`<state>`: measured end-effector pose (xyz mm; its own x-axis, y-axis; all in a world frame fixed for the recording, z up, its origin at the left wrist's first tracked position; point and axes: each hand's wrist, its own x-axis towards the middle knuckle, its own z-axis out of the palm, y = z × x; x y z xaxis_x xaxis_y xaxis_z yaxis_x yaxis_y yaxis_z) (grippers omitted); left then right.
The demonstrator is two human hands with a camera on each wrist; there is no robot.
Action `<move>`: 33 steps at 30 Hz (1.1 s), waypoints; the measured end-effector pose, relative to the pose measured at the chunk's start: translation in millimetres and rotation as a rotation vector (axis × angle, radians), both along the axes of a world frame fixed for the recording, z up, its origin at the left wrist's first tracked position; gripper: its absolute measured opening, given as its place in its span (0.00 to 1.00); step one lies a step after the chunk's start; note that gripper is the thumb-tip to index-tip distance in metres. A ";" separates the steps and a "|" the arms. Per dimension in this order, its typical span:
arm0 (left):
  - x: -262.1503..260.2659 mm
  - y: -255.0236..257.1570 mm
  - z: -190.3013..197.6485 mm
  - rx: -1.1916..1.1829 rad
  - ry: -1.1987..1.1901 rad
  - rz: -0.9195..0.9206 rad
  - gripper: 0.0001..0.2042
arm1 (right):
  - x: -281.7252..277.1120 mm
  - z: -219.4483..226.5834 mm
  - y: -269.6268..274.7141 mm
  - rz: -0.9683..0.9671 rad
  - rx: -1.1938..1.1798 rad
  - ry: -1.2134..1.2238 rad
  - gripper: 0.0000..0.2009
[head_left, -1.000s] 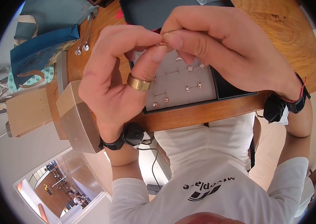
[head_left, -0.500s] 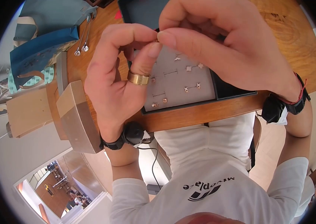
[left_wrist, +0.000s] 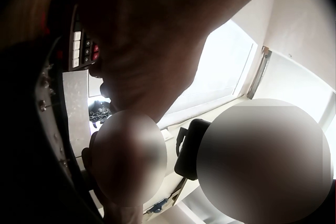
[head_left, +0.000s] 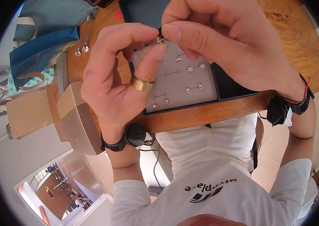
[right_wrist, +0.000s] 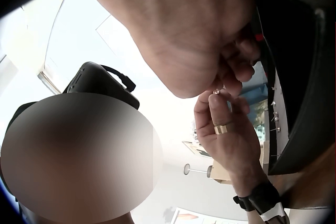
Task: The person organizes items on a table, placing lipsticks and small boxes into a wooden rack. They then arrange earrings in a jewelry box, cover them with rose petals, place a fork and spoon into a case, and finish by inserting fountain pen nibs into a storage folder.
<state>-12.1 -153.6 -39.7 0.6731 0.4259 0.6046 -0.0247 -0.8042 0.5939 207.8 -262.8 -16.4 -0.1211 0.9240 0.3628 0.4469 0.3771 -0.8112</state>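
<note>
A tiny gold-toned earring [head_left: 160, 40] is at the fingertips of both hands, above an open dark jewellery box. My left hand [head_left: 114, 81] has thumb and index finger on either side of it; a wide gold ring [head_left: 143, 85] circles the thumb. The right hand [head_left: 225, 49] pinches at the earring's other end, its thumb tip close to the left index finger. Below, a grey pad [head_left: 174, 84] bears several small stud earrings in pairs, among them X-shaped studs [head_left: 194, 89] and clover-shaped studs [head_left: 196, 67]. In the right wrist view the earring [right_wrist: 217, 92] glints above the left thumb.
The box stands near the front edge of a wooden table [head_left: 299, 41]. Two long-handled spoons or forks [head_left: 84, 35], a blue paper bag [head_left: 42, 49] and a brown carton [head_left: 78, 116] lie to the left. A black compartment [head_left: 235, 84] lines the box's right side.
The left thumb and index finger have spread a little, so more of the earring shows. My right hand has shifted slightly up, its fingers opening somewhat behind the thumb.
</note>
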 end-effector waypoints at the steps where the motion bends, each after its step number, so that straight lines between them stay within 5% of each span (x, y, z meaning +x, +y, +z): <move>1: -0.7 0.5 0.3 0.013 0.031 -0.006 0.15 | 0.0 0.1 -0.4 -0.002 0.002 -0.003 0.09; 33: 1.0 -0.2 -3.1 0.019 0.035 0.013 0.10 | 3.2 1.8 -5.4 -0.107 0.050 -0.077 0.08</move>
